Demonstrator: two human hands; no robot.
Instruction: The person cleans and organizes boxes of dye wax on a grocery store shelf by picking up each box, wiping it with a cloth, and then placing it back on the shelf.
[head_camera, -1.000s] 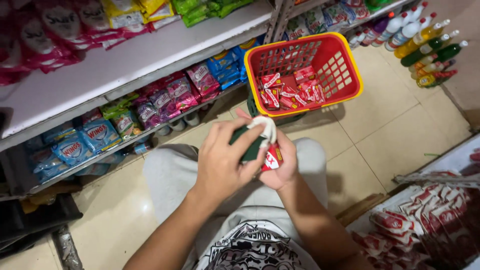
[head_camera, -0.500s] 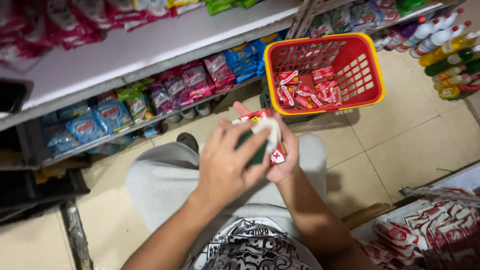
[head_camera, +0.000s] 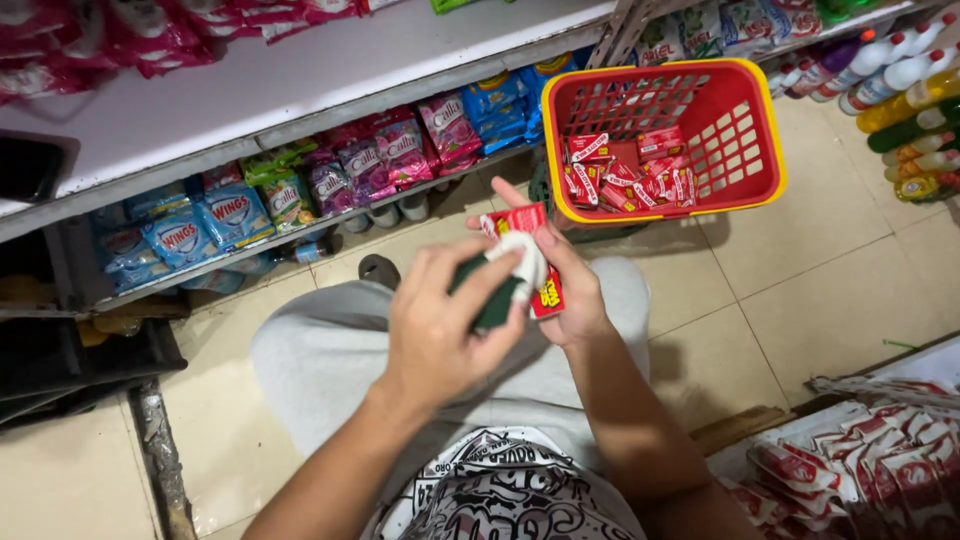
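Observation:
My right hand (head_camera: 572, 290) holds a small red packet (head_camera: 530, 250) flat, above my lap. My left hand (head_camera: 440, 325) grips a green and white cloth (head_camera: 508, 280) and presses it against the packet's face. Just beyond my hands a red plastic basket (head_camera: 760, 150) with a yellow rim stands on the tiled floor, holding several similar red packets (head_camera: 630, 175).
A low white shelf (head_camera: 250, 90) runs across the left, with blue, green and pink sachet packs (head_camera: 300, 190) stacked under it. Bottles (head_camera: 905, 90) stand at the upper right. A heap of red and white packets (head_camera: 870, 460) lies at the lower right.
Both hands stayed together over my lap, with the cloth shifting across the red packet. The view has shifted slightly, so the basket and shelf sit a little differently.

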